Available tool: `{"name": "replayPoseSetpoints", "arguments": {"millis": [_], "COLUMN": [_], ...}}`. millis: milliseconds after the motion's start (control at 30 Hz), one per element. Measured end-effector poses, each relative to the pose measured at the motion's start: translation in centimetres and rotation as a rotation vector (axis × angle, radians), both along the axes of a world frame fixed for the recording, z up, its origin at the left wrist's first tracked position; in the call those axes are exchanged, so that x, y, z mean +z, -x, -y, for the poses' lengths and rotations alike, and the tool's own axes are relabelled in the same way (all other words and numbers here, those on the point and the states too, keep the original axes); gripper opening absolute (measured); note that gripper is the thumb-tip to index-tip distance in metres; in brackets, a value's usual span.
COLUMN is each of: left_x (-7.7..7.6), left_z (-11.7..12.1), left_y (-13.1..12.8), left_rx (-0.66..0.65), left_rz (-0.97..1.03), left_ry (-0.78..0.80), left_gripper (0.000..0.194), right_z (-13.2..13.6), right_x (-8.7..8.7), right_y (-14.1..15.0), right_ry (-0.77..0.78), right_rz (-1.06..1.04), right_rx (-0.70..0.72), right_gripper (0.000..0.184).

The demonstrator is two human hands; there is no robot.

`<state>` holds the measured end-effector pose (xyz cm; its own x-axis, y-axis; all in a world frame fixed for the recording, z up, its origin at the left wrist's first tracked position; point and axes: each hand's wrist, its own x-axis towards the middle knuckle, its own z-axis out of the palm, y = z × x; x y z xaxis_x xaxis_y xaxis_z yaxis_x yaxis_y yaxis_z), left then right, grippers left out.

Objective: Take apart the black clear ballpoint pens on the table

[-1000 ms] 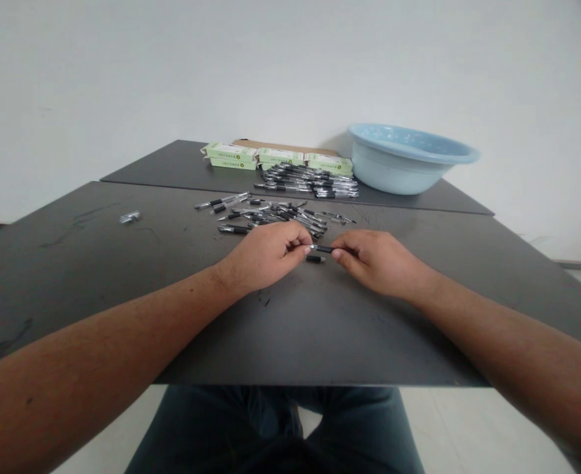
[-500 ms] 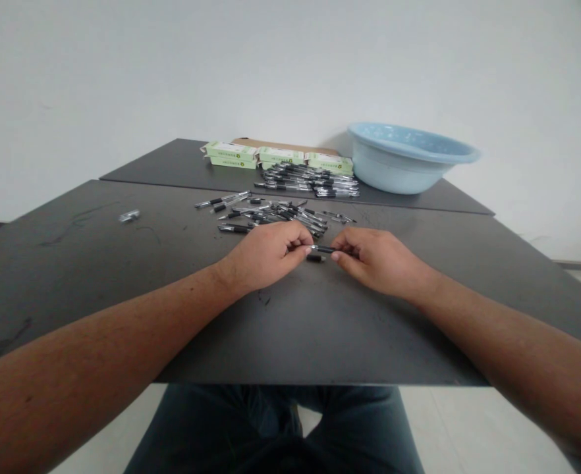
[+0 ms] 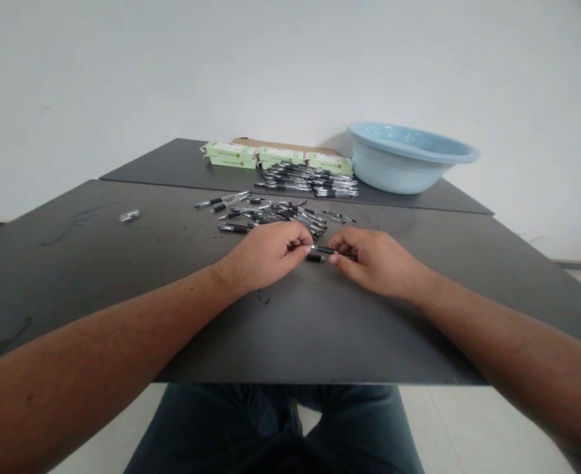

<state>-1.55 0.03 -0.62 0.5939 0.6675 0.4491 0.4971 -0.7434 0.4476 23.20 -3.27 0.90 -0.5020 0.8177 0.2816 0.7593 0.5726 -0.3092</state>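
Green-and-white boxes (image 3: 231, 153) stacked at back of dark table (image 3: 290, 342), blue basin (image 3: 399, 168) just right of them; basin contents can't be made out from here. Pen pile (image 3: 298, 178) before boxes, looser pens (image 3: 271, 212) nearer, just beyond hands. Left hand (image 3: 271, 253) pinching one end of pen (image 3: 323, 249); right hand (image 3: 372, 260) around other end, firmness can't tell. Short black piece (image 3: 315, 259) just below pen.

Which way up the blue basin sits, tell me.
Upright: the basin rests on its narrower base, with the wide rim on top.
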Motion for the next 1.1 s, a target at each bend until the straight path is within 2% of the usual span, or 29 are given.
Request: {"name": "replayPoseSetpoints", "arguments": {"millis": [200, 367, 500, 633, 1100], "left_x": [0.01, 0.04, -0.07, 0.0, 0.11], "left_z": [-0.08, -0.06, -0.03, -0.03, 0.03], "left_y": [-0.02, 0.01, 0.06, 0.04, -0.04], "left_rx": [-0.014, -0.012, -0.025, -0.018, -0.035], "left_rz": [0.004, -0.006, -0.017, -0.015, -0.025], "left_ry": [-0.004, -0.012, -0.023, -0.029, -0.037], "left_gripper": [0.01, 0.01, 0.01, 0.01, 0.01], "right_z": [-0.04, -0.05, -0.04, -0.07, 0.0], "right_x": [0.06, 0.08, 0.16, 0.09, 0.25], "right_y": [0.04, 0.05, 0.06, 0.07, 0.3], "right_ry": [0.018, 0.002, 0.034, 0.013, 0.043], "right_rz": [0.07, 0.045, 0.076, 0.053, 0.096], "right_rx": [0.048, 0.022, 0.055, 0.031, 0.047], "right_gripper": [0.019, 0.014, 0.023, 0.016, 0.021]}}
